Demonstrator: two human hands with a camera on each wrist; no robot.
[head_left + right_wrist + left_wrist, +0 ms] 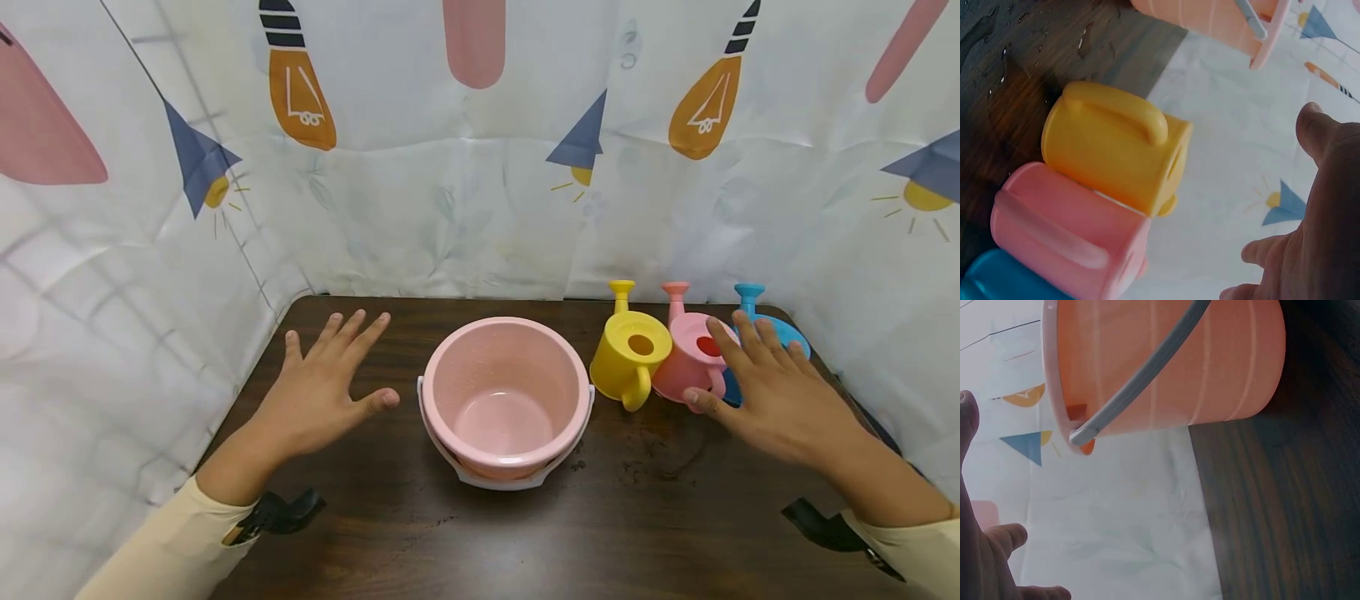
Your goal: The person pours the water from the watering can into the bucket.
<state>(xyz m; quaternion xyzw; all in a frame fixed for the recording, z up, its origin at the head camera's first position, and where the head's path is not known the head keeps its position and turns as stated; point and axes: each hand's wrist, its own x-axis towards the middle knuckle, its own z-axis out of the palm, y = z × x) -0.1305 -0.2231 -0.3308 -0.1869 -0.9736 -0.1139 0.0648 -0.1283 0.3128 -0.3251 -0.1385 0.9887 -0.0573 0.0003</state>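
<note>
A pink bucket (pixel 504 400) stands empty in the middle of the dark wooden table (pixel 600 533), its white handle (pixel 1141 375) folded down against its side. To its right stand three toy watering cans in a row: yellow (pixel 628 358), pink (pixel 686 362) and blue (pixel 783 332). My left hand (pixel 352 371) hovers to the left of the bucket, fingers spread, holding nothing. My right hand (pixel 738 379) hovers with straight fingers over the pink and blue cans. In the right wrist view a gap shows between the right hand (pixel 1322 219) and the pink can (pixel 1066 231).
A printed white curtain (pixel 480 208) closes off the back and both sides of the table. Water drops (pixel 1004 62) lie on the wood near the yellow can (pixel 1110 150). Bare tabletop runs along the front edge.
</note>
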